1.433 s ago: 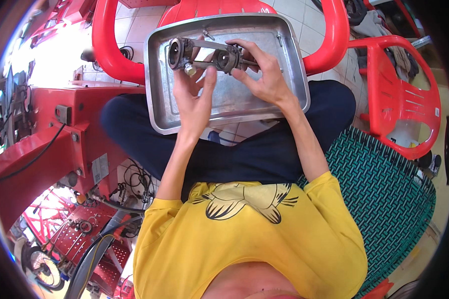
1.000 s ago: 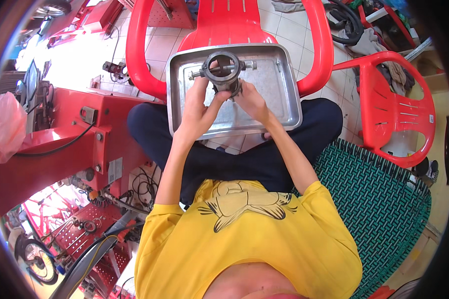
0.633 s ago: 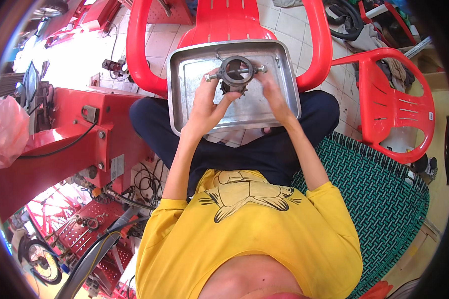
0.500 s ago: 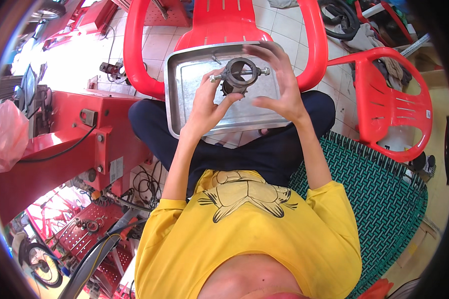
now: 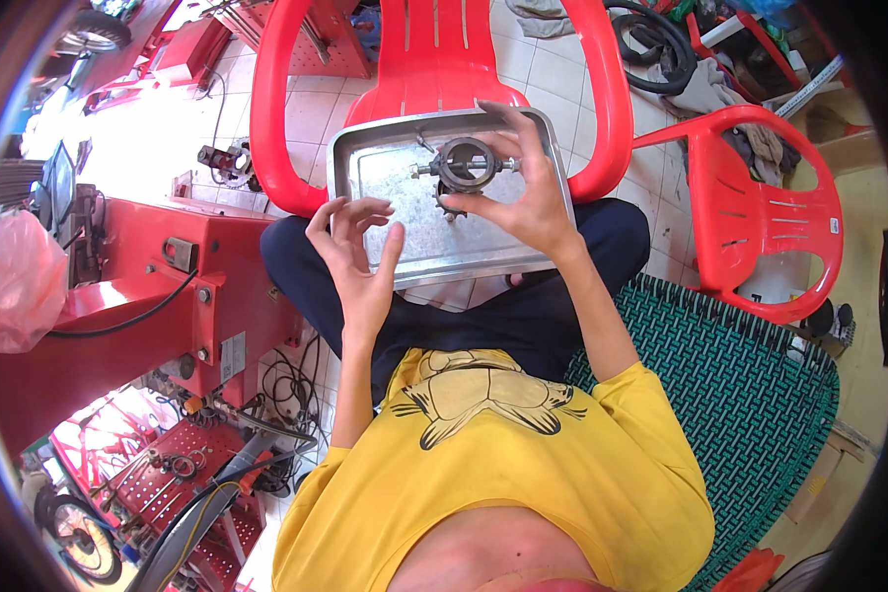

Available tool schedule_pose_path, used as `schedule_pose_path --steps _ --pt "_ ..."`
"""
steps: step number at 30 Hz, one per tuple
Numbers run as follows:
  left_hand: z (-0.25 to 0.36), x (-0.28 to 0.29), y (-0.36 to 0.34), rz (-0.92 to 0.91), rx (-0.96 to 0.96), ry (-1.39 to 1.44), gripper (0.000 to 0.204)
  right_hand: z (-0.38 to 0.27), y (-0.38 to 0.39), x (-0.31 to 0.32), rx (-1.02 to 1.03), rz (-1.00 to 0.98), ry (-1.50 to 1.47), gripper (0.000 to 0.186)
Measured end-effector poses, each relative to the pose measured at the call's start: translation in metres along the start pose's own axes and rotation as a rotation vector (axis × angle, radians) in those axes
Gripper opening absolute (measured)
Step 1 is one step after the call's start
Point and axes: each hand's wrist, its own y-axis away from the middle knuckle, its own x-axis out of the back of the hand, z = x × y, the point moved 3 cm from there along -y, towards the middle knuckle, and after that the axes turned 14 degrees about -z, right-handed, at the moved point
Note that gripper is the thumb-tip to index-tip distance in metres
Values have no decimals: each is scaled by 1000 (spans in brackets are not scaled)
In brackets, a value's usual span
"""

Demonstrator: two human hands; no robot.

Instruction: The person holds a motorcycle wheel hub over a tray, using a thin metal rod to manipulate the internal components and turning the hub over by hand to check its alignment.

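Note:
A dark metal ring-shaped part (image 5: 469,184), with a long bolt sticking out at either side and a toothed piece beneath it, is held up over a shallow metal tray (image 5: 380,163). My right hand (image 5: 528,207) grips the ring from its right, the thumb along its near side and the fingers toward its far right. To the left, apart from the part, my left hand (image 5: 357,264) is open with fingers spread above the tray's near left side. A small metal bolt (image 5: 424,142) lies in the far part of the tray.
The tray rests on a red plastic chair (image 5: 429,74) in front of me. Another red chair (image 5: 765,207) and a green woven seat (image 5: 730,395) are on the right. Red machinery (image 5: 232,286) stands close on the left, with black cables (image 5: 296,395) below it.
My left hand has let go of the ring-shaped part and drawn back left and nearer. My right hand, open beside the part before, has closed on it. The view has shifted slightly.

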Motion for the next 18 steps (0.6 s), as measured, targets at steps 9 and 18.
schedule_pose_path --steps 9,18 --pt "29 -2 -4 339 -99 90 37 -2 -3 -5 5 -20 12 105" --pt "56 -41 -88 -216 -188 -559 49 -3 -12 -10 158 -92 231 62"
